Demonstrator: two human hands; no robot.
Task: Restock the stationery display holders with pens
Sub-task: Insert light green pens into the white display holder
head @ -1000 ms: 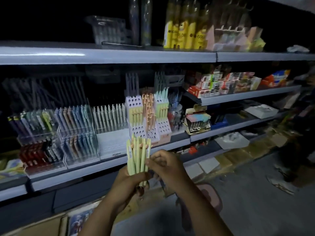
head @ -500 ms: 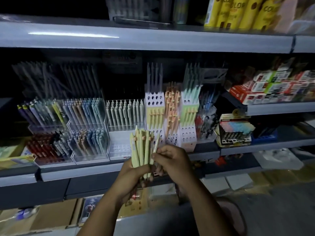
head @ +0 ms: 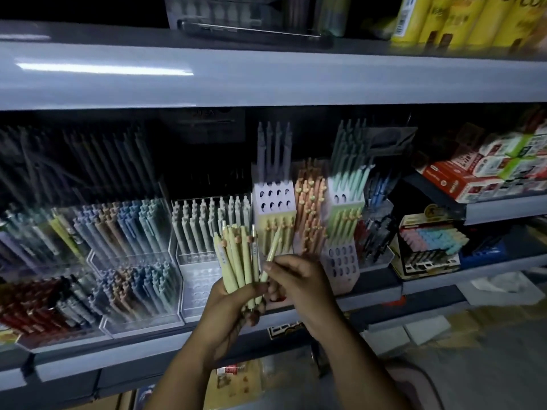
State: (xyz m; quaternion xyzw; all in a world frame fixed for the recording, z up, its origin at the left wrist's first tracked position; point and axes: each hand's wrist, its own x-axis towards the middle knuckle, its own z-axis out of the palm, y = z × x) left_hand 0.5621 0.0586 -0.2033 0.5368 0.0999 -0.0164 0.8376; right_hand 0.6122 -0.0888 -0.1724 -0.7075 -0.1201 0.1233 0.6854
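Dim shop shelving fills the view, and a grey shelf [head: 370,297] carries the pen displays. Raised in front of it, the left hand [head: 225,315] grips a bundle of pens [head: 236,261], pale yellow-green and standing nearly upright. Its fingers [head: 251,290] are wrapped tight around the lower barrels, and the clicker ends fan out above them.

Just to the right, the right hand [head: 302,279] pinches a single pen [head: 273,247] of the same colour between thumb and fingertips. The grip is low on the barrel, and the pen tilts away from the bundle with its top leaning right.

Behind both hands and apart from them stands a pastel tiered holder [head: 273,199], with several of its round holes unfilled. Clear holders [head: 139,291] of mixed pens sit well to the left, blurred.
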